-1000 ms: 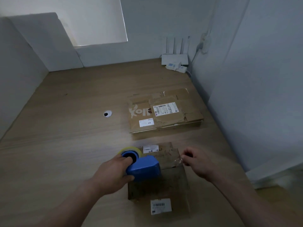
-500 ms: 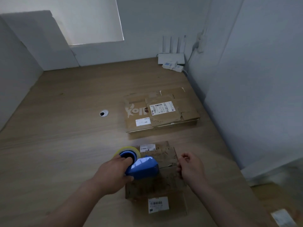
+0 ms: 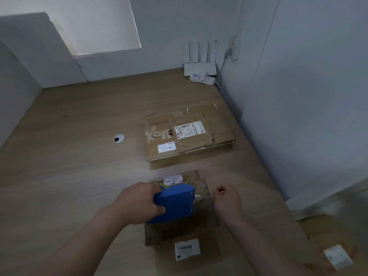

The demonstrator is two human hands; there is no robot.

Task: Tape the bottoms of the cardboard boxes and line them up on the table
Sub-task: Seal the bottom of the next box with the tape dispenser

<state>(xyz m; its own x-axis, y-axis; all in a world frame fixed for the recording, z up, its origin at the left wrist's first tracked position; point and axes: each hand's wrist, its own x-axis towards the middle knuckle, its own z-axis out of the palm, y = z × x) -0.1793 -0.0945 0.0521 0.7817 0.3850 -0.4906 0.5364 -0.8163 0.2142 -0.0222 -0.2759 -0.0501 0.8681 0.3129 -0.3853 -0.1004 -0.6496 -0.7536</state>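
Observation:
A small cardboard box [image 3: 185,230] with white labels stands near me on the wooden table [image 3: 69,166]. My left hand [image 3: 139,204] grips a blue tape dispenser [image 3: 175,204] and holds it on the box's top face. My right hand [image 3: 227,202] sits at the box's right edge with its fingers curled; whether it pinches the tape end I cannot tell. Farther back lies a stack of flattened cardboard boxes [image 3: 189,134] with a shipping label.
A cable hole [image 3: 118,138] sits in the table to the left of the flattened stack. A white router [image 3: 200,68] stands in the back right corner by the wall. Another cardboard box [image 3: 334,246] shows at the lower right, beyond the table edge.
My left hand has turned the dispenser and slid it right over the box, hiding the yellow tape roll. My right hand has drawn in to the box's right edge.

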